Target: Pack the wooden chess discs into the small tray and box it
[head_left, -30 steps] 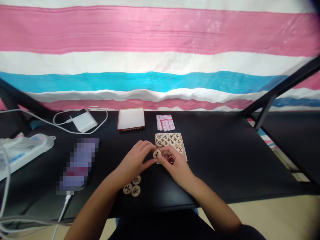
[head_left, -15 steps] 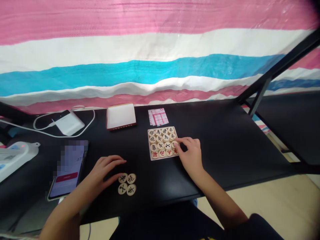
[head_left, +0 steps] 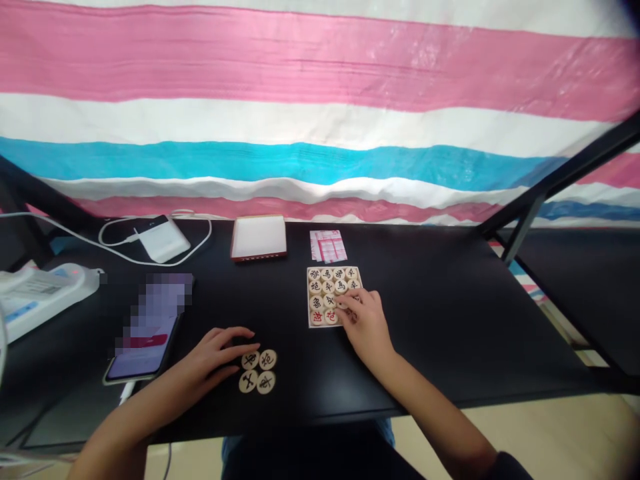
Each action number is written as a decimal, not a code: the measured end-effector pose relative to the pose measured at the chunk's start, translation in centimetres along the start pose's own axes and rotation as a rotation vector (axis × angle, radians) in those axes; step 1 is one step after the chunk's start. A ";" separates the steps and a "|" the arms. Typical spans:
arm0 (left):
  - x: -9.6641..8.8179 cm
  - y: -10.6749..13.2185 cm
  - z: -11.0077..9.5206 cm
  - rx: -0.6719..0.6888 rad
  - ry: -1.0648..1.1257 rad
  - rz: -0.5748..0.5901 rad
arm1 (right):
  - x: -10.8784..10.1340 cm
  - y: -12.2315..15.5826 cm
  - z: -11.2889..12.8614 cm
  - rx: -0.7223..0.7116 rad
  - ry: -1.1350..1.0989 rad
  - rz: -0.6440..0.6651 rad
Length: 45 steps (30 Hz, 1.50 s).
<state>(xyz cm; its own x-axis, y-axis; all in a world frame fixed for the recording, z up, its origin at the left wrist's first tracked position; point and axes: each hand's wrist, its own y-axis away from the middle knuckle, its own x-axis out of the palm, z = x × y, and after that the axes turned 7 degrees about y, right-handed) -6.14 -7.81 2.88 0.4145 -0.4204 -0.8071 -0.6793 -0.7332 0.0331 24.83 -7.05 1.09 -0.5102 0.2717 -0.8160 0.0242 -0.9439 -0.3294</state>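
Observation:
A shallow white box point(head_left: 309, 298) on the black table holds round wooden Chinese chess pieces point(head_left: 329, 287) in rows, most with black characters and some with red in the front row. My right hand point(head_left: 367, 327) lies over the box's right side, thumb and fingertips closing on a piece in the third row; several pieces there are covered by the fingers. To the left, loose chess pieces point(head_left: 259, 372) form a small two-by-two square with black characters up. Beside them my left hand point(head_left: 217, 357) rests with fingers apart, fingertips at the far left piece.
A box lid point(head_left: 259, 238) and folded red-and-white papers point(head_left: 329, 247) lie at the back. On the left are a phone point(head_left: 150, 327), a white power bank point(head_left: 163, 239) with its cable, and a power strip point(head_left: 47, 293). Black metal frame bars point(head_left: 565, 177) stand at the right.
My right hand has shifted from the box's right edge leftward over its pieces. My left hand stays by the loose pieces. The view has tilted up and turned slightly left.

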 end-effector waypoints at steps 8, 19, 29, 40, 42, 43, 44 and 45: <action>1.4 -0.1 0.9 -0.011 0.105 -0.047 | 0.2 -0.4 -0.7 -0.012 -0.003 -0.024; 1.3 0.0 1.4 -0.075 0.050 -0.113 | -0.5 0.1 -0.3 -0.092 0.134 -0.018; 0.9 -2.0 -0.1 -0.091 0.102 -0.125 | -1.2 1.2 1.3 -0.126 0.047 0.094; 0.7 -8.2 -5.2 0.163 0.097 -0.142 | -0.9 0.4 5.4 0.235 -0.482 0.237; 1.0 -7.9 -4.8 0.130 0.108 -0.165 | -0.8 0.4 4.7 0.287 -0.408 0.208; 1.1 -7.6 -4.3 0.101 0.116 -0.179 | -0.8 0.5 4.4 0.301 -0.362 0.188; 1.2 -7.3 -3.8 0.071 0.124 -0.191 | -0.7 0.5 4.0 0.302 -0.322 0.165; 1.3 -6.9 -3.2 0.040 0.132 -0.197 | -0.5 0.6 3.7 0.287 -0.295 0.137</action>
<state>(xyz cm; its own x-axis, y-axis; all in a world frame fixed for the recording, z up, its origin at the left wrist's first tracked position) 1.00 -5.04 3.49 0.6151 -0.3393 -0.7117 -0.5999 -0.7872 -0.1432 21.94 -8.47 3.05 -0.7436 0.1144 -0.6588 -0.1103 -0.9927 -0.0479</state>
